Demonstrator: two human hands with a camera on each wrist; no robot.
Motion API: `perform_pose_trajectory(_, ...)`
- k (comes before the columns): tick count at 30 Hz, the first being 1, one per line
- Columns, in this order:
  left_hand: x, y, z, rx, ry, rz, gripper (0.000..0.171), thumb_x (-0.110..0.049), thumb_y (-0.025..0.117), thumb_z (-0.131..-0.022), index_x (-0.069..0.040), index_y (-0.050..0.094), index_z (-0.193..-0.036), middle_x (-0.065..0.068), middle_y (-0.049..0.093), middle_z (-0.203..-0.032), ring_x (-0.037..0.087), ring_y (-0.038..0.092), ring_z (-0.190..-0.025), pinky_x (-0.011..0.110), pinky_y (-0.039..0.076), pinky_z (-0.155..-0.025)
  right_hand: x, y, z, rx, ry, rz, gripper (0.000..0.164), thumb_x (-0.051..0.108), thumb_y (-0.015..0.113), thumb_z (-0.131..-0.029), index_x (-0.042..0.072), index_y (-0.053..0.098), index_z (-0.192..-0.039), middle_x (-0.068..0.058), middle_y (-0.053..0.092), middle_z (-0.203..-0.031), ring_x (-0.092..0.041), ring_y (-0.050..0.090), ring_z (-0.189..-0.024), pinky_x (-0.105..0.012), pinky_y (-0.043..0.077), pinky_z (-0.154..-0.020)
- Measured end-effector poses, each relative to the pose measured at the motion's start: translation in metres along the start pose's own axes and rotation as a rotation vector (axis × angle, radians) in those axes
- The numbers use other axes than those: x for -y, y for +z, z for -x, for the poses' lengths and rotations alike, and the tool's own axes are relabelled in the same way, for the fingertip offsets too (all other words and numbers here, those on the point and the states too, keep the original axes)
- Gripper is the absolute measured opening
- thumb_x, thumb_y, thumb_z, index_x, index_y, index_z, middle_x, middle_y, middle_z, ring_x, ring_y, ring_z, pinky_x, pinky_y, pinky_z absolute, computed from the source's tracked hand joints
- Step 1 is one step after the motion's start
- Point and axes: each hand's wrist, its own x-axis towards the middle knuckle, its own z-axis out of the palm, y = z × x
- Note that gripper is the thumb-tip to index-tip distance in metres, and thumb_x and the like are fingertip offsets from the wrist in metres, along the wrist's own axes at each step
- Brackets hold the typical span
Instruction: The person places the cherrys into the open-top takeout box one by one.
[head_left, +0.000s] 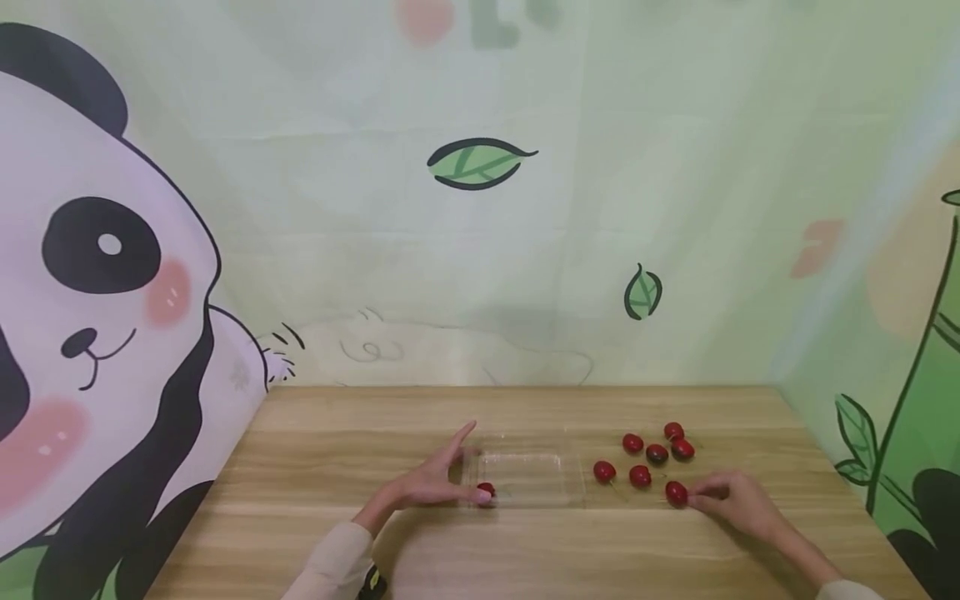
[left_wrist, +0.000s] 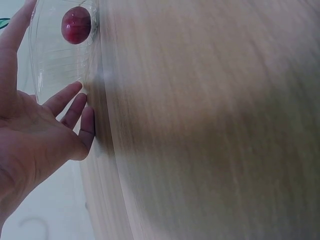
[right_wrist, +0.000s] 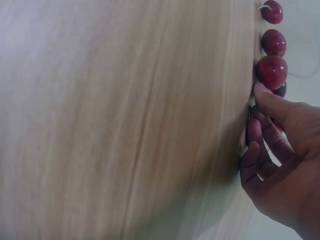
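Observation:
A clear plastic box [head_left: 528, 479] lies on the table with one red cherry [head_left: 486, 488] inside its near left corner. My left hand [head_left: 431, 482] rests at the box's left end, thumb and fingers spread apart. In the left wrist view, its fingertips [left_wrist: 75, 87] are right at the box's wall, and the cherry [left_wrist: 76, 25] shows through the plastic. To the right of the box, my right hand [head_left: 738, 504] pinches another cherry [head_left: 677, 493] between thumb and forefinger, low over the wood. The right wrist view shows the thumb against that cherry [right_wrist: 271, 71].
Several loose cherries [head_left: 640, 476] with stems lie between the box and the right hand and farther back. The wooden table [head_left: 337, 417] ends at a printed cloth backdrop [head_left: 525, 275] with a panda and leaves.

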Motion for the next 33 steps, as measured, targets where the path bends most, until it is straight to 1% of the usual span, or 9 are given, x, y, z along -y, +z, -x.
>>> perform_pose_trajectory(2, 0.000, -0.001, -0.001, 0.000, -0.004, -0.003, 0.121, -0.046, 0.084, -0.082, -0.025, 0.000, -0.166, 0.015, 0.042, -0.161, 0.037, 0.030, -0.153, 0.067, 0.021, -0.122, 0.000, -0.001, -0.001, 0.009, 0.003, 0.000, 0.007, 0.016, 0.080, -0.085, 0.013, 0.079, -0.090, 0.000, 0.077, -0.088, 0.004, 0.062, -0.080, -0.020, 0.053, -0.074)
perform_pose_trajectory(5, 0.000, -0.001, 0.000, 0.001, -0.004, -0.007, 0.120, -0.047, 0.084, -0.083, -0.025, 0.000, -0.166, 0.015, 0.042, -0.161, 0.036, 0.032, -0.153, 0.067, 0.022, -0.122, 0.000, -0.002, -0.002, 0.028, 0.048, -0.001, 0.007, 0.017, 0.079, -0.086, 0.013, 0.078, -0.091, 0.003, 0.076, -0.088, 0.004, 0.062, -0.080, -0.021, 0.053, -0.075)
perform_pose_trajectory(12, -0.001, 0.000, 0.001, 0.000, 0.000, -0.005, 0.119, -0.047, 0.084, -0.082, -0.028, 0.001, -0.165, 0.016, 0.042, -0.160, 0.037, 0.033, -0.152, 0.067, 0.024, -0.122, 0.006, -0.004, -0.007, 0.051, 0.096, 0.028, 0.008, 0.019, 0.078, -0.088, 0.012, 0.077, -0.091, 0.002, 0.076, -0.088, -0.010, 0.066, -0.083, -0.029, 0.054, -0.078)
perform_pose_trajectory(15, 0.000, 0.000, 0.001, -0.001, 0.000, -0.007, 0.119, -0.047, 0.084, -0.082, -0.027, 0.001, -0.165, 0.017, 0.042, -0.160, 0.038, 0.032, -0.152, 0.067, 0.024, -0.121, 0.011, -0.005, -0.010, 0.061, 0.115, 0.023, 0.007, 0.020, 0.078, -0.088, 0.013, 0.077, -0.091, 0.003, 0.075, -0.088, -0.010, 0.066, -0.083, -0.030, 0.054, -0.078)
perform_pose_trajectory(18, 0.000, 0.000, 0.001, 0.001, -0.001, -0.004, 0.119, -0.047, 0.084, -0.082, -0.027, 0.001, -0.166, 0.018, 0.042, -0.160, 0.039, 0.032, -0.153, 0.067, 0.023, -0.121, 0.017, -0.007, -0.012, 0.061, 0.076, 0.005, 0.007, 0.017, 0.078, -0.087, 0.013, 0.078, -0.092, 0.004, 0.075, -0.086, -0.005, 0.063, -0.080, -0.026, 0.053, -0.075)
perform_pose_trajectory(22, 0.000, 0.000, 0.001, 0.003, 0.001, 0.000, 0.119, -0.046, 0.084, -0.083, -0.026, 0.001, -0.166, 0.018, 0.042, -0.161, 0.038, 0.031, -0.153, 0.066, 0.023, -0.122, 0.025, -0.008, -0.015, 0.046, -0.038, -0.015, 0.007, 0.014, 0.078, -0.087, 0.011, 0.078, -0.093, 0.003, 0.074, -0.084, 0.003, 0.059, -0.076, -0.020, 0.051, -0.069)
perform_pose_trajectory(25, 0.000, -0.001, 0.000, -0.001, 0.006, -0.001, 0.120, -0.044, 0.085, -0.083, -0.025, 0.001, -0.166, 0.017, 0.043, -0.160, 0.037, 0.032, -0.152, 0.066, 0.023, -0.122, 0.033, -0.008, -0.019, 0.041, -0.117, -0.025, 0.005, 0.012, 0.078, -0.087, 0.009, 0.078, -0.092, 0.002, 0.073, -0.083, 0.003, 0.058, -0.075, -0.019, 0.052, -0.067)
perform_pose_trajectory(29, 0.000, -0.001, 0.000, -0.003, 0.006, -0.007, 0.120, -0.044, 0.085, -0.082, -0.025, 0.001, -0.166, 0.017, 0.043, -0.160, 0.036, 0.033, -0.152, 0.065, 0.023, -0.122, 0.047, -0.007, -0.026, 0.022, -0.152, -0.041, 0.004, 0.011, 0.077, -0.089, 0.008, 0.077, -0.090, -0.001, 0.073, -0.083, 0.000, 0.060, -0.075, -0.020, 0.054, -0.066)
perform_pose_trajectory(33, 0.002, 0.000, 0.000, -0.003, 0.009, -0.021, 0.120, -0.047, 0.085, -0.082, -0.024, 0.002, -0.166, 0.016, 0.045, -0.159, 0.036, 0.035, -0.151, 0.065, 0.024, -0.122, 0.060, -0.001, -0.035, -0.003, -0.169, -0.071, 0.004, 0.010, 0.076, -0.090, 0.006, 0.077, -0.091, -0.002, 0.074, -0.084, 0.001, 0.060, -0.074, -0.020, 0.054, -0.065)
